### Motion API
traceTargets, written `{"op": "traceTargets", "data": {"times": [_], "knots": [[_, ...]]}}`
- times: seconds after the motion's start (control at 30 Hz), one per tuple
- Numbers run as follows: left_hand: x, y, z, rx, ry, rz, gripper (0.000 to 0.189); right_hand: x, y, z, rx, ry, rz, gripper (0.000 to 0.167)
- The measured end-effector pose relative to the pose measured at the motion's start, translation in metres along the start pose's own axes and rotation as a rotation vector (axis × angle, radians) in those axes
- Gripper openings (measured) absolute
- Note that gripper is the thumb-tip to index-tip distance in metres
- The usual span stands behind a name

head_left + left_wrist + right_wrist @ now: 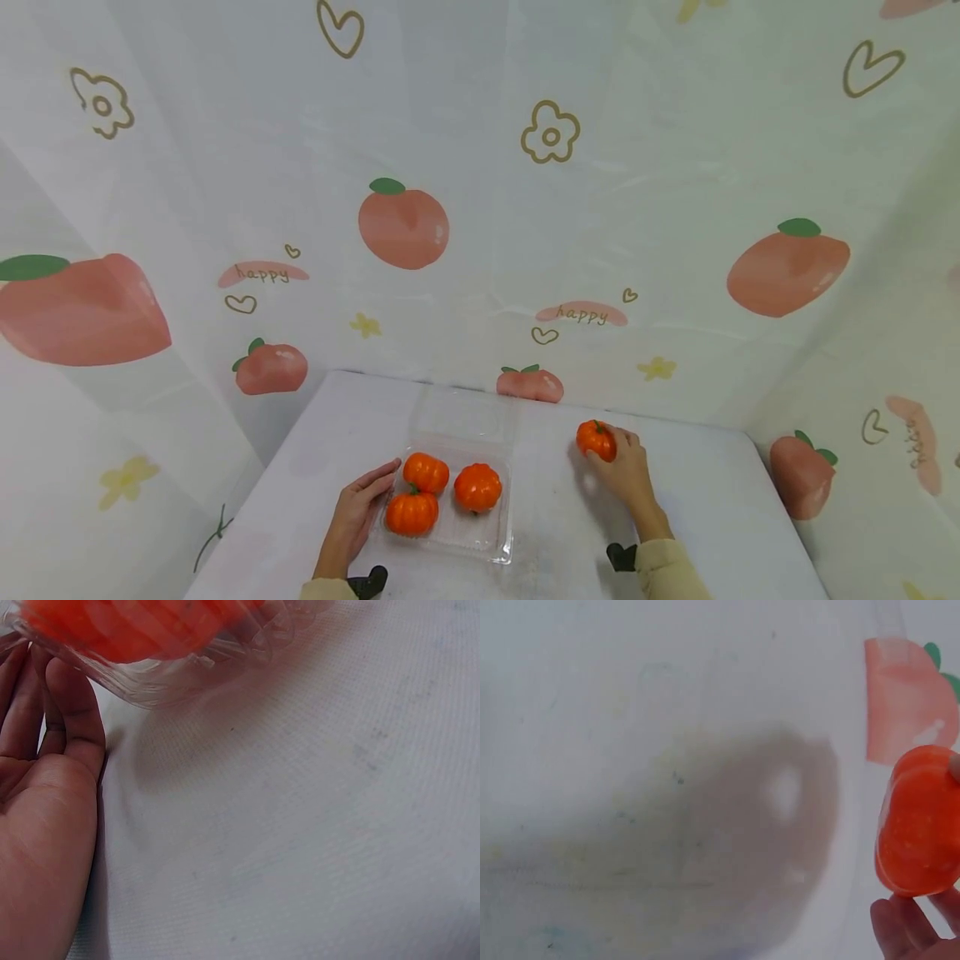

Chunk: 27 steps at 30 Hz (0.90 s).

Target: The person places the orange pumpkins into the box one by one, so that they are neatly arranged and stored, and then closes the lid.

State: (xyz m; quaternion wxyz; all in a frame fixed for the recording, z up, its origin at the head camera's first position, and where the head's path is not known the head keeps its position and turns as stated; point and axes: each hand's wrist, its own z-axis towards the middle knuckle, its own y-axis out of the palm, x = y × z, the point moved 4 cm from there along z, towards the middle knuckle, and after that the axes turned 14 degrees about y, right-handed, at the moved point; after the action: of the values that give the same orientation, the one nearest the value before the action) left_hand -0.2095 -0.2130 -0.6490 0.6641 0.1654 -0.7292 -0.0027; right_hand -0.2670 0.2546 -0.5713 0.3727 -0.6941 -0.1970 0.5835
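Observation:
My right hand (pixel 624 475) holds a small ribbed orange pumpkin (pixel 592 440) with a green stem, thumb and fingers around its sides. In the right wrist view this pumpkin (pixel 919 825) is up at the right edge, with fingertips (pixel 900 922) under it. A clear plastic clamshell box (pixel 480 537) lies with its lid folded back; three more orange pumpkins sit inside, two at the left (pixel 412 514) and one at the right (pixel 477 487). Along the box's left side rests my left hand (pixel 356 512), its fingers extended against the rim. The left wrist view shows its palm (pixel 45 832) beside the box wall.
The transparent lid (pixel 461 417) lies toward the back of the white table (pixel 555 533). A white curtain (pixel 480 250) printed with peaches, hearts and flowers surrounds the table at the back and sides. A shadow (pixel 780 802) falls on the tabletop in the right wrist view.

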Motion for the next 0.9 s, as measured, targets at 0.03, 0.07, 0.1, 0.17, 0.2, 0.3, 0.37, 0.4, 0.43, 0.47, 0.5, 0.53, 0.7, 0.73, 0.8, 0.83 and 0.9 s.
{"op": "traceTargets", "data": {"times": [0.03, 0.07, 0.1, 0.17, 0.2, 0.3, 0.37, 0.4, 0.43, 0.47, 0.5, 0.53, 0.7, 0.73, 0.8, 0.83, 0.9], "knots": [[0.0, 0.0, 0.0, 0.001, -0.002, 0.0, 0.053, -0.001, -0.001, -0.001, 0.008, -0.015, 0.005, 0.061], [0.0, 0.0, 0.0, 0.0, -0.003, 0.003, 0.053, -0.003, -0.001, -0.002, 0.011, -0.027, 0.01, 0.061], [0.0, 0.0, 0.0, -0.001, -0.002, 0.007, 0.054, -0.005, -0.001, -0.003, 0.014, -0.038, 0.017, 0.061], [0.0, 0.001, 0.0, -0.003, -0.004, 0.011, 0.055, -0.008, -0.002, -0.006, 0.02, -0.054, 0.028, 0.062], [0.0, 0.001, 0.0, -0.004, -0.005, 0.016, 0.055, -0.011, -0.002, -0.007, 0.022, -0.06, 0.034, 0.062], [0.001, 0.001, 0.0, -0.005, -0.006, 0.018, 0.054, -0.018, -0.004, -0.01, 0.039, -0.083, 0.064, 0.062], [0.002, 0.001, -0.001, -0.003, -0.008, 0.014, 0.054, -0.023, -0.006, -0.013, 0.055, -0.105, 0.082, 0.061], [0.002, 0.001, -0.001, -0.003, -0.01, 0.013, 0.053, -0.025, -0.007, -0.014, 0.064, -0.116, 0.087, 0.061], [0.002, 0.001, -0.001, -0.003, -0.011, 0.01, 0.053, -0.027, -0.008, -0.015, 0.073, -0.126, 0.093, 0.061], [0.002, 0.001, -0.001, -0.003, -0.011, 0.008, 0.053, -0.03, -0.01, -0.016, 0.08, -0.135, 0.096, 0.061], [0.002, 0.001, -0.001, -0.003, -0.012, 0.005, 0.053, -0.032, -0.011, -0.017, 0.084, -0.144, 0.1, 0.061], [0.001, 0.001, -0.001, -0.004, -0.013, 0.006, 0.053, -0.034, -0.013, -0.017, 0.083, -0.151, 0.105, 0.061], [0.001, 0.001, -0.001, -0.007, -0.016, 0.008, 0.053, -0.044, -0.02, -0.02, 0.052, -0.152, 0.1, 0.065], [0.001, 0.001, -0.001, -0.008, -0.016, 0.009, 0.053, -0.046, -0.021, -0.021, 0.048, -0.152, 0.093, 0.065], [0.002, 0.001, -0.001, -0.009, -0.017, 0.007, 0.053, -0.05, -0.023, -0.023, 0.045, -0.161, 0.084, 0.066], [0.002, 0.001, -0.001, -0.009, -0.017, 0.006, 0.053, -0.052, -0.023, -0.024, 0.042, -0.169, 0.086, 0.065], [0.003, 0.002, -0.002, -0.008, -0.018, 0.002, 0.054, -0.056, -0.025, -0.028, 0.04, -0.195, 0.086, 0.064]]}}
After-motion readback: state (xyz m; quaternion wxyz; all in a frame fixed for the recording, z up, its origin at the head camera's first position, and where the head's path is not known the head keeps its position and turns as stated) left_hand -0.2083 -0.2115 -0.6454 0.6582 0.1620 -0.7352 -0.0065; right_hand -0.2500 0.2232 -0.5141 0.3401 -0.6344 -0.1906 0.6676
